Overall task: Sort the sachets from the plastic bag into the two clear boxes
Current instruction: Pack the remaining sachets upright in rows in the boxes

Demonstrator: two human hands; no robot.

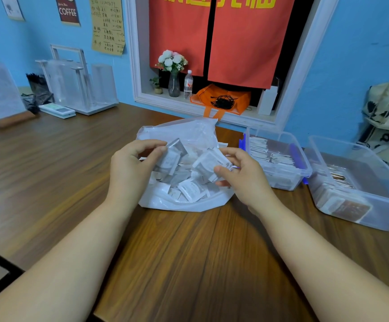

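While the plastic bag (184, 203) lies open on the table (189, 263), I see my left hand (130, 166) pinching grey sachets (172, 156) and my right hand (240, 175) gripping white ones (208, 162).

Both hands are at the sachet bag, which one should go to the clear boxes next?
Right. The right hand already pinches a sachet and is closest to the nearer clear box; the left hand would have to cross the plastic bag.
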